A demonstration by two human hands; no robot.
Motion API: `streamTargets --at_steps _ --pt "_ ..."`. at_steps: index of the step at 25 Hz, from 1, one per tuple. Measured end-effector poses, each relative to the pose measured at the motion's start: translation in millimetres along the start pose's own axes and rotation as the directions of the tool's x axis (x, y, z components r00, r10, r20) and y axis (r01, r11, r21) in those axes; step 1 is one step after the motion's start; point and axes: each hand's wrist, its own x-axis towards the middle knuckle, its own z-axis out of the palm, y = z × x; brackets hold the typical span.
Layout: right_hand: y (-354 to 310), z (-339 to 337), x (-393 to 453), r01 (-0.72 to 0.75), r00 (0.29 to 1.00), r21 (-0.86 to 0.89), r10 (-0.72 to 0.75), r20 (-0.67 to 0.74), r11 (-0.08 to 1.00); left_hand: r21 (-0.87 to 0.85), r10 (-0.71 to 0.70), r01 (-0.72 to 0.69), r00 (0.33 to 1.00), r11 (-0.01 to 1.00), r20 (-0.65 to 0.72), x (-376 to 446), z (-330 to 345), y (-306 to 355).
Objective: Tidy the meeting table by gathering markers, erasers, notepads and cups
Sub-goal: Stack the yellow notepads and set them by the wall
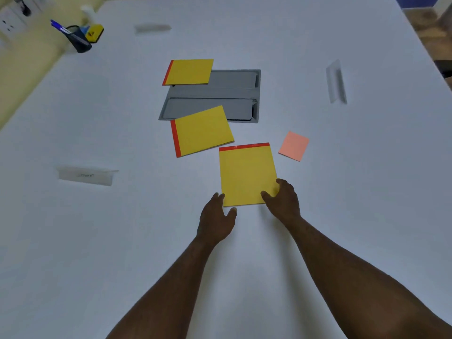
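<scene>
ok so i'm on the notepad-gathering step. my right hand [283,201] has its thumb and fingers pinching the near right corner of the flat yellow paper notepad with the red top strip [247,174], which lies on the white table [97,241] just ahead of both hands. my left hand [216,216] is released, fingers relaxed at the pad's near left corner, maybe just touching it. next i reckon: lift it and stack it with the second yellow red-edged notepad [201,130] just beyond. far off to the left, the dark pen cup [79,40] is blurry, contents hard to make out.
</scene>
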Motion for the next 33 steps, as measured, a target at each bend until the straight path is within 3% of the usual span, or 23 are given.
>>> streamTargets --at_steps 5,9,12,17,22,28,29,30,32,33 --pt "-7 7 25 -0.079 0.997 -0.058 0.077 -0.032 0.995 -0.098 -0.137 0.151 0.981 0.984 0.137 45 -1 12" --pt "-10 9 40 -0.157 0.986 -0.035 0.155 -0.052 0.987 -0.204 -0.218 0.228 0.973 0.952 0.074 67 2 13" --pt "-6 9 48 -0.258 0.964 0.054 0.260 -0.047 0.965 -0.404 -0.354 0.330 0.935 0.853 0.016 81 0 12" --pt "11 5 48 -0.323 0.946 0.110 0.325 0.001 0.940 -0.630 -0.401 0.409 0.901 0.660 0.165 98 4 3" --pt "13 -8 27 -0.274 0.962 0.329 0.253 0.106 0.904 -0.711 -0.352 0.412 0.904 0.570 0.243 87 5 0" --pt "4 -7 -5 -0.229 0.959 0.583 0.079 0.272 0.779 -0.763 -0.369 0.441 0.885 0.472 0.284 61 -7 -21" --pt "-1 -6 -11 -0.210 0.960 0.596 0.047 0.277 0.775 -0.774 -0.387 0.416 0.890 0.477 0.240 54 -11 -29" --pt "-7 -4 -19 -0.194 0.958 0.611 0.015 0.286 0.768 -0.749 -0.426 0.378 0.893 0.544 0.141 48 -15 -37" --pt "-18 4 -34 -0.166 0.951 0.633 -0.047 0.306 0.756 -0.525 -0.469 0.310 0.860 0.792 -0.199 29 -35 -57" --pt "-25 8 -41 -0.150 0.947 0.638 -0.076 0.313 0.755 -0.354 -0.413 0.279 0.823 0.892 -0.391 19 -48 -70"
